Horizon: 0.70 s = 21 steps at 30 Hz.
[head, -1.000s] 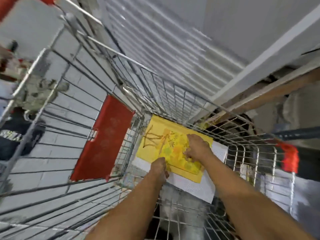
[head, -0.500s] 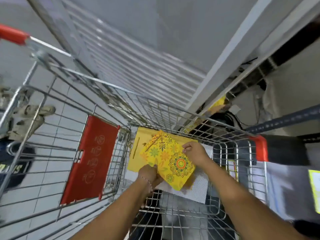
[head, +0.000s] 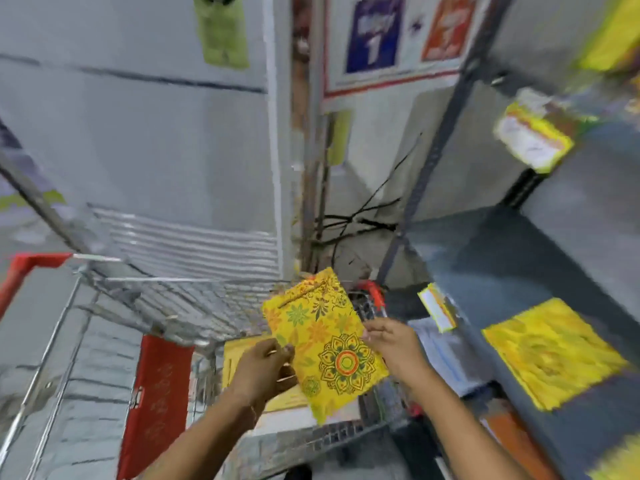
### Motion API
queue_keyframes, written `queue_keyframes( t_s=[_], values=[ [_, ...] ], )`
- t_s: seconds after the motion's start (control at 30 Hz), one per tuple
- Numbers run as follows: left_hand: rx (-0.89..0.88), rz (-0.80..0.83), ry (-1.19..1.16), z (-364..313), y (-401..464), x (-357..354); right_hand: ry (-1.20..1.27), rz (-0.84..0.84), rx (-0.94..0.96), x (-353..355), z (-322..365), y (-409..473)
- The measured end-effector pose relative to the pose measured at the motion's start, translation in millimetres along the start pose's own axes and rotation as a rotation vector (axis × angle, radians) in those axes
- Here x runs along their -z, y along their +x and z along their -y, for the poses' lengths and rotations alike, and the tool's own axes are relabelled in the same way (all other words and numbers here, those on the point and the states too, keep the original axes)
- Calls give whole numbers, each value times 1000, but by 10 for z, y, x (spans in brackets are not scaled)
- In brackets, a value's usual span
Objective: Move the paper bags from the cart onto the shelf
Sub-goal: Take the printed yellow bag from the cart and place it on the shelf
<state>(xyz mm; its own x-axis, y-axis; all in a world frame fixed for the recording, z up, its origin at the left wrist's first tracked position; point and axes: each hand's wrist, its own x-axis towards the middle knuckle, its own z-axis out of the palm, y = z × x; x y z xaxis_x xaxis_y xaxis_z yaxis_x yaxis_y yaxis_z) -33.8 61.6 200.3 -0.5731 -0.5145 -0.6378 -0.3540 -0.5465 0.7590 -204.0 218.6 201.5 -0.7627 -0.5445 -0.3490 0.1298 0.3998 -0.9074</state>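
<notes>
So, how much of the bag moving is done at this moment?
Done: one yellow bag already lies on the shelf. In hand: the left hand and right hand hold a patterned bag above the cart. Left: at least one yellow bag in the cart.

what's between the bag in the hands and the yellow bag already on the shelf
In the head view, the right hand gripping the held bag, then bare grey shelf up to the shelved bag.
</notes>
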Motion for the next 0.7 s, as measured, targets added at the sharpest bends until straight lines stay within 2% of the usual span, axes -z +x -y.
queue_keyframes(
  t_s=[0.17,0.33,0.47,0.7],
  values=[
    [-158,247,199,-365,-578,-723,110,-289,97,811,129,-971],
    [-223,434,343,-464,-871,-1542,188,-478,127,1465,111,-1715],
    [-315,434,504,-541,-1039,-2243,275,-559,65,1832,15,-2020],
    [-452,452,739,-575,-621,-3198,420,-753,-48,2202,-98,-1874]
  ],
)
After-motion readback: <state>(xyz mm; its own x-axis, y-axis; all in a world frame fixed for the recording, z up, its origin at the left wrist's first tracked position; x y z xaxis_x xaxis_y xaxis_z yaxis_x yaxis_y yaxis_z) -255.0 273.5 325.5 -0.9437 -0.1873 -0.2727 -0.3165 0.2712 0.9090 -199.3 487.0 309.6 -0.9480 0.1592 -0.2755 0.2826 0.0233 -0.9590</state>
